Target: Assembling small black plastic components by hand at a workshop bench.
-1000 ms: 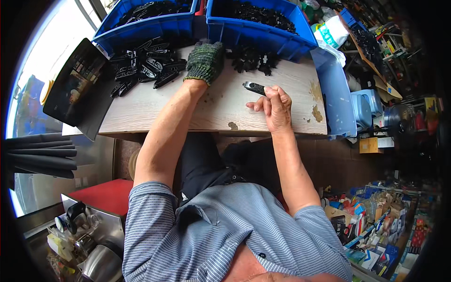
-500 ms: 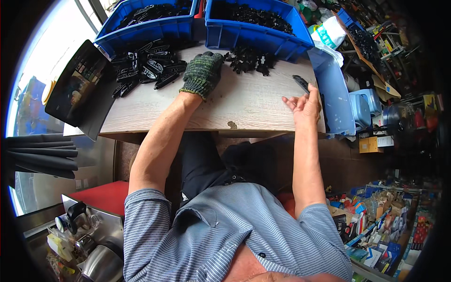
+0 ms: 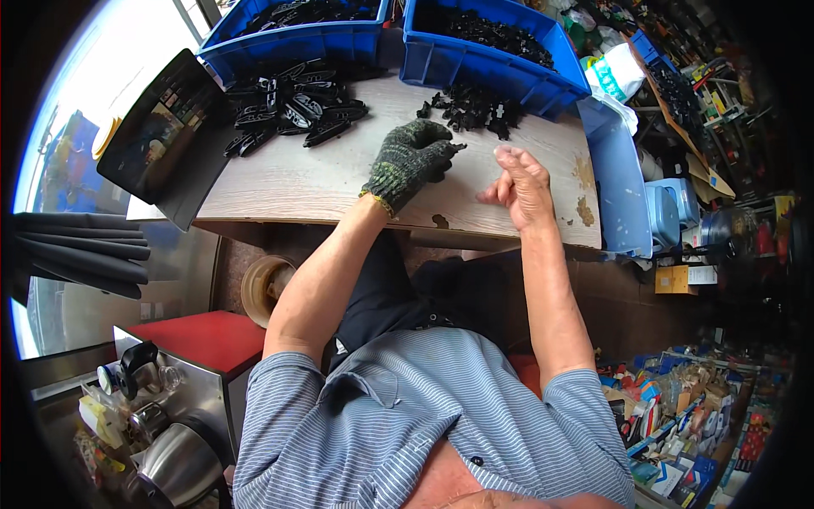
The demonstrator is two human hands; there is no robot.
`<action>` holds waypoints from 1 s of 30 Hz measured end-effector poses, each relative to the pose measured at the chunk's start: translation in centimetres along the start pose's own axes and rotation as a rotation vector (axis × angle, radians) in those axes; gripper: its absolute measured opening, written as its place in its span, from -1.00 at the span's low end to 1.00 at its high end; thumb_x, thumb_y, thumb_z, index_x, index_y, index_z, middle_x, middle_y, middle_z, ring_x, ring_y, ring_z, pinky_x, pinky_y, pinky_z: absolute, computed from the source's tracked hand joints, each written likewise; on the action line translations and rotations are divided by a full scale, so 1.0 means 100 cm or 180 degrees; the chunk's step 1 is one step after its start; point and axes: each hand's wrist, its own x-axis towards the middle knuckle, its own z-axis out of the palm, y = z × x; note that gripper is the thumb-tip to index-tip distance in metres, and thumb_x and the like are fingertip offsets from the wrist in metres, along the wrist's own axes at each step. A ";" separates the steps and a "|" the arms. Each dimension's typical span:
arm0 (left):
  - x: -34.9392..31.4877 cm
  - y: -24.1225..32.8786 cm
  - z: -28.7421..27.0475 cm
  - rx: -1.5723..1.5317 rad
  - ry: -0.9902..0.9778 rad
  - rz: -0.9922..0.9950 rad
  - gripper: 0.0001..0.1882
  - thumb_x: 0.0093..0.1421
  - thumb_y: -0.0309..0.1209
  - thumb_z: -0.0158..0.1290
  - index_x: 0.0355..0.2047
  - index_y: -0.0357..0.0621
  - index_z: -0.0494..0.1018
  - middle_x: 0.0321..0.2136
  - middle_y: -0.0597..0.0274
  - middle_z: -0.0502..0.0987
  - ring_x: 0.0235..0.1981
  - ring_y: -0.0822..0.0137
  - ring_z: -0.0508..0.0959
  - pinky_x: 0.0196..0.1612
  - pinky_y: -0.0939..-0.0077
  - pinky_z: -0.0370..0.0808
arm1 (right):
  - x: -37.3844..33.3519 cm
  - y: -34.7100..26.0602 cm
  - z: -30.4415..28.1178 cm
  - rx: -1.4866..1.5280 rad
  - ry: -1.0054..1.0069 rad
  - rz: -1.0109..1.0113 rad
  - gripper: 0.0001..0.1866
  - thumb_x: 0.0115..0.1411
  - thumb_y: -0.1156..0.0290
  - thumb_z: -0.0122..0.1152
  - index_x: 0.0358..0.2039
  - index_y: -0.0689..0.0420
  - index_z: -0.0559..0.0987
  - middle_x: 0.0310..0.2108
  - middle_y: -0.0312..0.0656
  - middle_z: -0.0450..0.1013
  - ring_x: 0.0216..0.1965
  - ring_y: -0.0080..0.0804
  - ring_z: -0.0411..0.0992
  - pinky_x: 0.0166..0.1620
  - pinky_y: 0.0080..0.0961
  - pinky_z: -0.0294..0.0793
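My left hand (image 3: 413, 161), in a dark green knitted glove, is closed over the near middle of the table. A small black plastic piece (image 3: 459, 148) pokes out at its fingertips; the rest of it is hidden by the glove. To its right is my bare right hand (image 3: 524, 188), fingers partly bent and thumb apart, with nothing visible in it. Beyond my hands lies a heap of small black plastic pieces (image 3: 479, 110). Further left is a pile of longer black plastic parts (image 3: 292, 106), some with shiny faces.
Two blue crates (image 3: 500, 78) of black parts line the far side of the wooden table (image 3: 314, 182). A light blue bin (image 3: 623, 191) adjoins the right edge. A dark open case (image 3: 157, 127) stands at left; a bucket (image 3: 254, 288) is below the table.
My left hand has come back from the far heaps with a small black piece. My right hand has moved left from the table's right edge, and the long black part it held is gone from it.
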 end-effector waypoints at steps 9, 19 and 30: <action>-0.016 0.007 -0.002 -0.0186 -0.0296 -0.0335 -0.75 0.21 -0.38 0.22 -0.18 -0.28 0.53 -0.47 0.23 0.56 -0.50 0.41 0.55 -0.42 0.51 0.53 | 0.004 0.015 0.024 -0.0675 -0.0419 -0.0074 -0.73 0.16 0.31 0.42 -0.23 0.19 0.62 -0.80 -0.39 0.27 -0.82 -0.64 0.20 -0.59 -0.49 0.50; -0.048 0.015 -0.084 0.3938 0.2656 0.1941 -0.78 0.21 -0.28 0.16 -0.17 -0.08 0.57 -0.23 0.06 0.61 -0.14 -0.02 0.57 -0.03 0.11 0.49 | 0.003 0.024 0.018 -0.0283 -0.0335 -0.0402 -0.82 0.17 0.33 0.37 -0.34 0.13 0.57 -0.82 -0.35 0.27 -0.80 -0.49 0.34 -0.57 -0.43 0.55; -0.030 0.014 -0.119 0.4122 0.2081 0.0910 -0.78 0.20 -0.17 0.11 -0.28 0.02 0.61 -0.29 0.10 0.62 -0.23 -0.05 0.57 -0.09 0.06 0.49 | 0.001 0.028 0.016 -0.0192 -0.0350 -0.0532 -0.85 0.20 0.35 0.33 -0.33 0.12 0.56 -0.81 -0.35 0.27 -0.79 -0.49 0.37 -0.56 -0.42 0.57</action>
